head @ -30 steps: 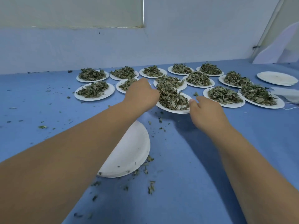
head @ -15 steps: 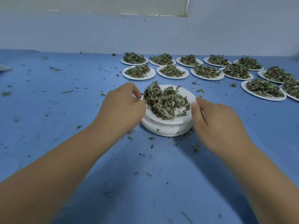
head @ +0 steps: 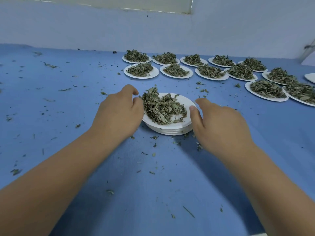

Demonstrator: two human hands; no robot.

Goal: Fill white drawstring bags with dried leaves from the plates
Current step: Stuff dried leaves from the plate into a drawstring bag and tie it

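A heap of dried leaves [head: 162, 109] lies on a white plate [head: 185, 103] that sits on top of a stack of empty plates [head: 172, 132] on the blue bench [head: 68, 103]. The left hand [head: 117, 113] is at the plate's left rim, its fingers [head: 134, 100] curled and nearly together, touching the edge of the heap; whether they pinch the rim cannot be told. The right hand [head: 219, 123] is at the right rim with its fingers [head: 194, 113] spread apart, the thumb against the plate's edge and the forefinger reaching around its far side.

Beyond the fingers, well apart from them, two rows of filled plates [head: 141, 70] run along the back of the bench toward the right, close to the pale wall [head: 153, 29]. Leaf crumbs [head: 154, 145] are scattered just behind the hands and across the bench to the left. Left of the left hand and nearer than both wrists, the bench carries only crumbs.
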